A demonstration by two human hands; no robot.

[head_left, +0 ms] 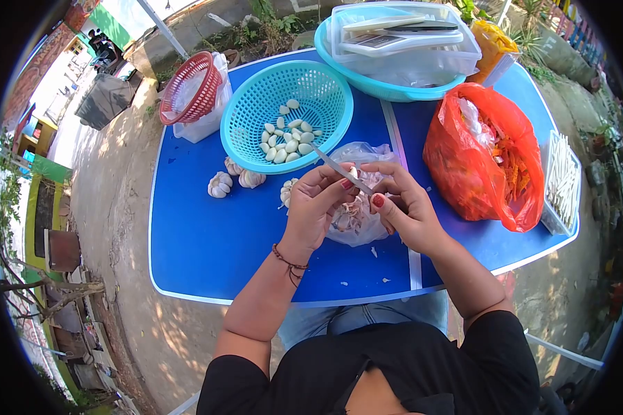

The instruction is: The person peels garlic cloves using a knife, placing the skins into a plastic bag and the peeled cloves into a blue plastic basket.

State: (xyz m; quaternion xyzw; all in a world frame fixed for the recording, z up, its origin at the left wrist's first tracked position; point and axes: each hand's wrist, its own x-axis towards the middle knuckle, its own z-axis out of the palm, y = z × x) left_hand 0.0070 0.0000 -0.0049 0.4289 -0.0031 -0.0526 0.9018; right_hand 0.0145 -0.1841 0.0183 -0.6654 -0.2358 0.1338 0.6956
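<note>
My left hand (315, 202) pinches a small garlic clove (354, 172) between thumb and fingertips. In my right hand (407, 205) is a knife (336, 164), its blade pointing up and left across the clove. Below both hands lies a clear plastic bag (356, 232) with papery garlic skins on it. Peeled cloves (291, 138) rest in a turquoise basket (246, 114) beyond my left hand. Whole garlic bulbs (220, 185) sit on the table left of that hand, and another partly broken bulb (286, 192) is half hidden behind it.
On the blue table (194, 256), a red plastic bag (457, 159) with orange-red contents stands at the right, beside a box of white sticks (562, 176). A turquoise basin (387, 88) with plastic containers is at the back. A red basket (204, 90) stands back left.
</note>
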